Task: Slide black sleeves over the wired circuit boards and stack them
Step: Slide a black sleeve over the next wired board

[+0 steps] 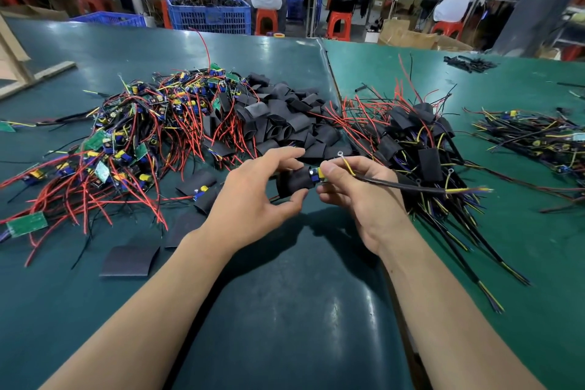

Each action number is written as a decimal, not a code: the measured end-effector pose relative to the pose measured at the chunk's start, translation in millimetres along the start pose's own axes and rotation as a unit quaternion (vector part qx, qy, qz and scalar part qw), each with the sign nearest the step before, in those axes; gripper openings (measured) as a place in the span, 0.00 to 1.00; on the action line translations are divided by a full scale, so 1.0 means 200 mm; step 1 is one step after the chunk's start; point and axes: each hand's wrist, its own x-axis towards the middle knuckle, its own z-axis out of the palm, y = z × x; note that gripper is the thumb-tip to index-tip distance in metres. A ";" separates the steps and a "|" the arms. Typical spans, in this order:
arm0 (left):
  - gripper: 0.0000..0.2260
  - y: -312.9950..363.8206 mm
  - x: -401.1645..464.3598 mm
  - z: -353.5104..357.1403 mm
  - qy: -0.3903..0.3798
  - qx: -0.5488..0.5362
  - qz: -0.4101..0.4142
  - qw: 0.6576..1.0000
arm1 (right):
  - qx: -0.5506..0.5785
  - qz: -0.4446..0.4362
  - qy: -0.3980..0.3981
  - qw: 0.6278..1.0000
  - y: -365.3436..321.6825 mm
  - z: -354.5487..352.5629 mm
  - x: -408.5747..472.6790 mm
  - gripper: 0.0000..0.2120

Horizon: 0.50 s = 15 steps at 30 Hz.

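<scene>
My left hand [253, 196] holds a black sleeve [292, 182] between thumb and curled fingers, just above the green table. My right hand [361, 196] pinches the end of a wired circuit board [318, 175], whose blue and yellow parts stick out of the sleeve's right end. Its black cable [411, 187] trails right from my right hand. A heap of bare boards with red wires [142, 142] lies at the left. Behind my hands sits a pile of loose black sleeves [285, 123]. Sleeved boards [418, 149] are heaped at the right.
A flat black sleeve [129, 261] lies near my left forearm, with others [199, 187] by the left heap. More wired boards [544, 139] lie at the far right. Beyond the table edge stand blue crates [209, 13], red stools and seated people.
</scene>
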 end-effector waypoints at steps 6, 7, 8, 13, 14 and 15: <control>0.25 0.00 0.01 0.01 -0.010 -0.005 0.019 1.000 | 0.030 0.045 0.000 0.999 -0.01 0.01 -0.01 0.04; 0.25 0.00 0.01 0.01 -0.009 -0.003 0.026 1.000 | 0.031 0.045 0.006 0.998 -0.01 0.01 -0.01 0.05; 0.25 0.00 0.01 0.01 -0.008 -0.002 0.032 0.999 | 0.024 0.042 0.017 0.999 0.00 0.01 -0.01 0.07; 0.24 0.01 0.00 0.01 0.000 0.000 0.034 0.999 | -0.027 0.027 0.014 0.999 0.00 0.01 -0.02 0.07; 0.24 0.01 0.00 0.01 0.005 -0.002 0.026 1.000 | -0.020 0.032 0.004 0.999 -0.01 0.01 -0.02 0.06; 0.24 0.01 0.00 0.01 0.011 -0.005 0.017 1.000 | -0.012 0.038 -0.009 0.999 -0.02 0.00 -0.02 0.05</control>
